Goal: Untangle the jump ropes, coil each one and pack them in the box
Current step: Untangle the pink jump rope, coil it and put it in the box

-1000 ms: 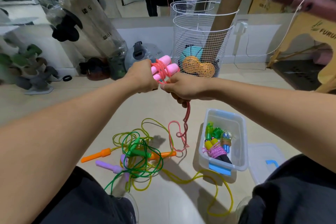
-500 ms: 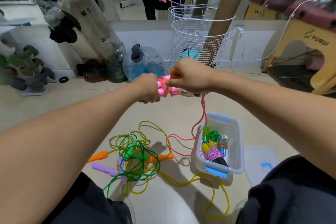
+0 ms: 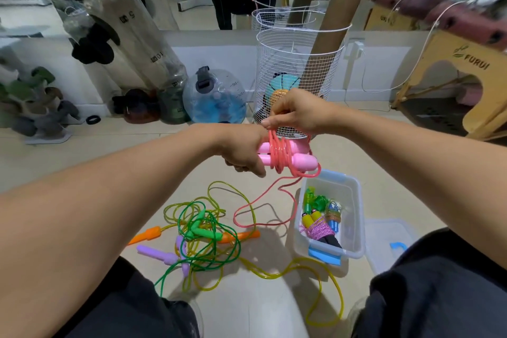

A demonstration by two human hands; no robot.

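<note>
My left hand (image 3: pixel 242 149) grips the two pink handles (image 3: pixel 301 161) of a jump rope, held side by side. Several turns of its coral-pink cord (image 3: pixel 278 155) are wound around the handles. My right hand (image 3: pixel 295 112) pinches the cord just above the handles. The loose tail of the cord (image 3: pixel 263 197) hangs down to the floor. A clear plastic box (image 3: pixel 354 217) on the floor at right holds coiled ropes with green, yellow and blue handles. A tangle of green and yellow ropes (image 3: pixel 204 233) with orange, purple and green handles lies on the floor at centre.
The box lid (image 3: pixel 389 239) lies right of the box. A white wire basket (image 3: pixel 299 68) with cardboard tubes and balls stands behind my hands. A blue water jug (image 3: pixel 215 96), punching bags and a wooden stool (image 3: pixel 466 85) line the wall. My knees frame the bottom.
My hands have dropped lower and the handles now lie level. My right hand has carried the cord round them, adding turns. The loose tail on the floor has shortened.
</note>
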